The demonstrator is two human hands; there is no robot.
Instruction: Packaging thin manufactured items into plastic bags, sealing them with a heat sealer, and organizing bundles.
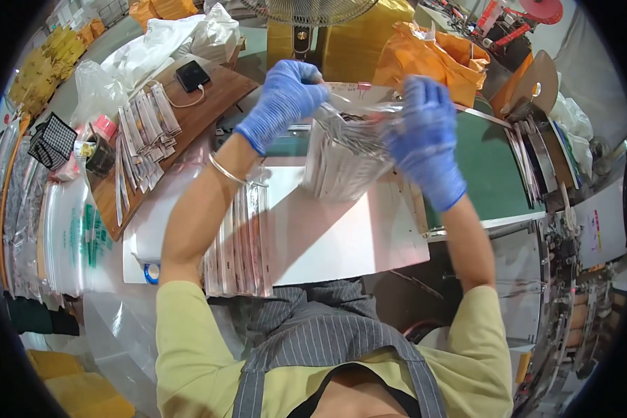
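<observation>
Upright on the white board [327,244] in front of me stands a clear plastic bag [348,157], packed with a stack of flat, thin packets. My left hand [285,101], in a blue knit glove, is closed on the left side of the bag's mouth. On the opposite side, my right hand [427,139], gloved alike and slightly blurred, has its fingers closed on the film at the rim. A row of long, narrow packets [240,244] lies by my left forearm, which partly hides it.
At left, a brown wooden board [209,94] carries more narrow packets [146,129] and a cabled black phone-like device [192,75]. A stack of clear bags [70,237] lies beside it. Behind stand a fan [310,8] and an orange sack [428,59]; a green surface [484,157] is at right.
</observation>
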